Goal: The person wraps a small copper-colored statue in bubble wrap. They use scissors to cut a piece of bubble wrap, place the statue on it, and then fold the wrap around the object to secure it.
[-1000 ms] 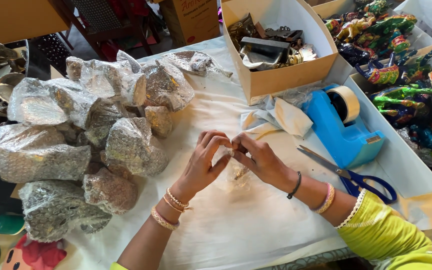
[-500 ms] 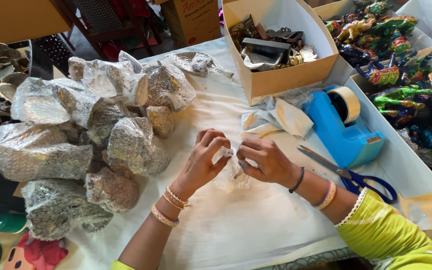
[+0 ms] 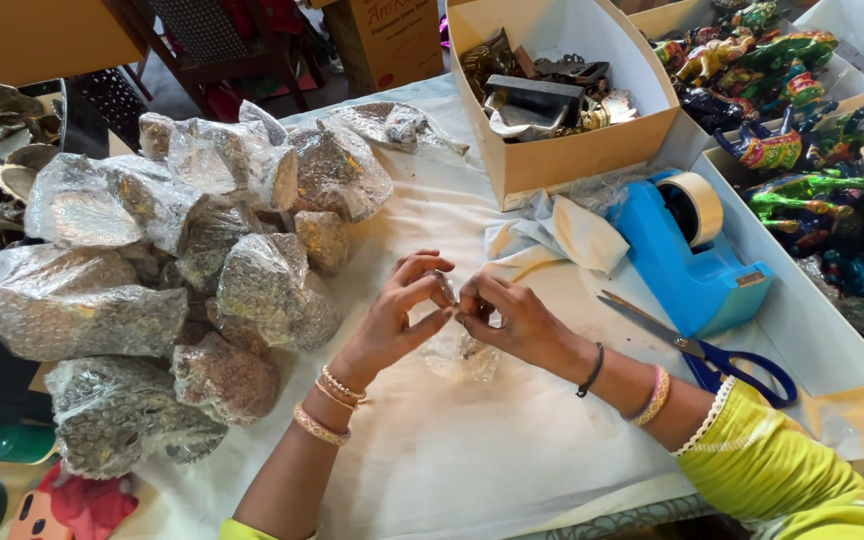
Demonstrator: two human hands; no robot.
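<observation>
On the white cloth in the middle of the table, the left hand and the right hand both pinch a small thing in clear bubble wrap, fingers closed on it. A pile of wrapped bundles sits to the left. A blue tape dispenser and blue scissors lie to the right.

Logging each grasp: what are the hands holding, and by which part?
Both hands, left hand and right hand, pinch the top of a small clear-wrapped item.
</observation>
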